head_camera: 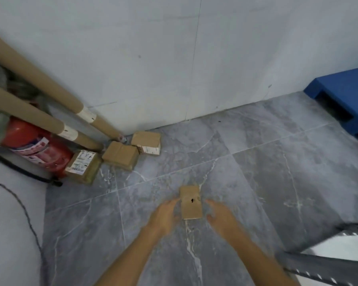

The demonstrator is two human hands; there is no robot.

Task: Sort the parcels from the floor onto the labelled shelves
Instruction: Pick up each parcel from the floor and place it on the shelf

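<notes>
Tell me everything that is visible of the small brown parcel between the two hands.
The small parcel is a flat rectangle of plain brown cardboard, its long side pointing away from the camera. Its top face bears a black mark and small print, too blurred to read. Whether it rests on the grey floor or is lifted cannot be told. The left hand meets its left edge with straight fingers; the right hand lies beside it, slightly apart.

Brown parcel (191,203) — grey-veined floor (256,172)
</notes>
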